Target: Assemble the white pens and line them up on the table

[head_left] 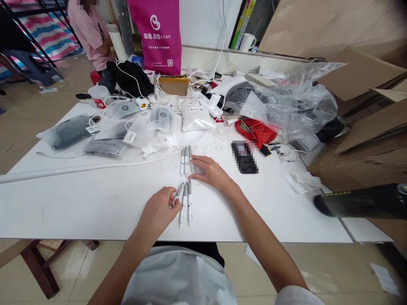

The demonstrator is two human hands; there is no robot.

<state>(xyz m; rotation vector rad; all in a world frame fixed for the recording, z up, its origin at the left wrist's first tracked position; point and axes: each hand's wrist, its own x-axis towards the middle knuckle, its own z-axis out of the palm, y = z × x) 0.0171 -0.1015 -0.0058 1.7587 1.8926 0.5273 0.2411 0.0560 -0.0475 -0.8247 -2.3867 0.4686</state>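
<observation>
Slim white-and-grey pens lie in two short groups on the white table (95,199). My left hand (162,205) pinches a tilted pen (179,191) between thumb and fingertips at the left of the near group; part of it is hidden by the fingers. Beside it lie two pens, a middle pen (183,205) and a right pen (190,203), tips pointing away from me. In the far group, my right hand (208,171) has its thumb and fingers around the rightmost pen (191,159). Two more pens (184,162) lie just left of that one.
A phone-like black item (244,157), blurred out, lies right of my hands. Behind are packaged pouches (108,142), a white mailer bag (195,114), a red bag (257,131) and clear plastic (286,101). A dark cylindrical object (359,201) juts in from the right. Someone in pink (87,34) sits beyond.
</observation>
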